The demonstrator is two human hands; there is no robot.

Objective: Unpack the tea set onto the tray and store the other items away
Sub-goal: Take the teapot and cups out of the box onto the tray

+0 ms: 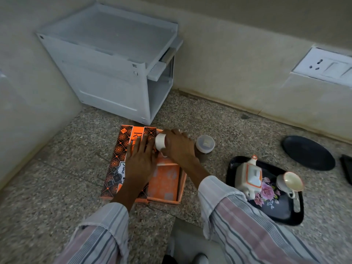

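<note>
Centrally placed on the speckled stone floor: an orange tea set box (pixel 163 184), the landmark for all else. Behind it and slightly left, against the wall, a white plastic storage cabinet (pixel 106 73) with one side open. Right of the box, well apart, a black floral tray (pixel 285 212) carrying a cream teapot with orange trim (pixel 249 178) and, on the side away from the box, a cream cup (pixel 292 181) tipped on its side, with a spoon (pixel 296 201) lying near that far rim. Farther right than the tray and a little farther back, a black round plate (pixel 308 152) flat on the floor. Just beside the box's far right corner, a small jar with a clear lid (pixel 205 143). Covering the box's left half, a patterned black-and-orange lid (pixel 118 155), pinned under the left hand (pixel 140 162), fingers flat and spread, gripping nothing. Exposed on the right, orange compartments, the near one showing only its printed liner. Over the box's far end, the right hand (pixel 179 147) wrapped around a white cup (pixel 160 142), mouth facing left, handle hanging down; possibly still touching the compartment below, though too hidden by the hands to tell. Striped sleeves (pixel 238 212) at the bottom edge.
</note>
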